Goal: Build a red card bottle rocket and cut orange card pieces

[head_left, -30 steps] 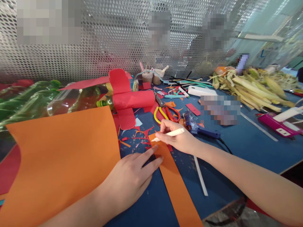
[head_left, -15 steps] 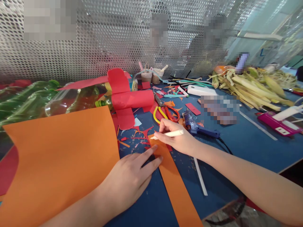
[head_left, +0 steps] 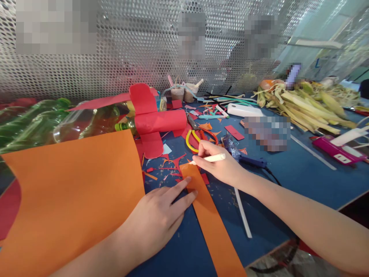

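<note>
My right hand [head_left: 220, 163] pinches a white marker [head_left: 213, 158], its tip at the top end of a long orange paper strip [head_left: 211, 215]. With fingers stretched out, my left hand [head_left: 163, 213] presses flat on the strip just below the marker tip. The strip runs from there down to the bottom edge of the view. A large orange sheet [head_left: 77, 192] lies to the left, partly under my left forearm. Beyond my right hand rest scissors [head_left: 192, 141] with yellow and red handles, one of them partly hidden.
Red paper shapes [head_left: 161, 121] and green plastic bottles [head_left: 37, 119] lie at the back left. A blue glue gun [head_left: 250, 161], a white stick [head_left: 243, 213], a purple power strip [head_left: 337, 150] and corn husks [head_left: 308, 109] are on the right. Paper scraps [head_left: 170, 163] litter the blue table [head_left: 294, 188].
My right hand has shifted slightly right and up with the marker, whose tip moved across the strip's end. My left hand stays in place on the strip.
</note>
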### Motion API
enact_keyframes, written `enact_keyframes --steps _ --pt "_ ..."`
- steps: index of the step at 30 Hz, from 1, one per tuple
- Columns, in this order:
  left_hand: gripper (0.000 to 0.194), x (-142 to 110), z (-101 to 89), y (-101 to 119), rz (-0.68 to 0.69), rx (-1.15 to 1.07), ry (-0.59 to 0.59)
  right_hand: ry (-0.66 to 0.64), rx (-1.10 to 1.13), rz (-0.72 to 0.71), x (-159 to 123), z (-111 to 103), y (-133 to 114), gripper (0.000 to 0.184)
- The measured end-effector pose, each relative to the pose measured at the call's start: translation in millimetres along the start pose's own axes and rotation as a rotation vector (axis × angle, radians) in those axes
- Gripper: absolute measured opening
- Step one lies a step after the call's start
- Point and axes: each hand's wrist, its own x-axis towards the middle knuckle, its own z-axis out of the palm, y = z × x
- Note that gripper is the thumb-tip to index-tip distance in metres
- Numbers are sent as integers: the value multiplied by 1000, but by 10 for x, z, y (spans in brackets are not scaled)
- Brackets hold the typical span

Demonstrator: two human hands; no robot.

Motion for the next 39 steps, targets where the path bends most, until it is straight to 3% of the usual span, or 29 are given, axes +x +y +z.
enact_keyframes --steps 26,29,32,34,39 --pt "37 9 -18 -1 2 34 -37 -10 -105 30 -2 -97 -48 24" --pt "37 10 -25 2 11 34 -26 69 -43 -2 -4 -102 -58 25" --pt "37 7 -6 0 9 31 3 241 138 -46 -5 -126 -106 23" --pt "38 3 15 -5 5 34 19 279 262 -47 -4 -136 -135 21" --pt "37 -4 29 -9 -11 13 19 49 404 36 5 -65 -73 16"
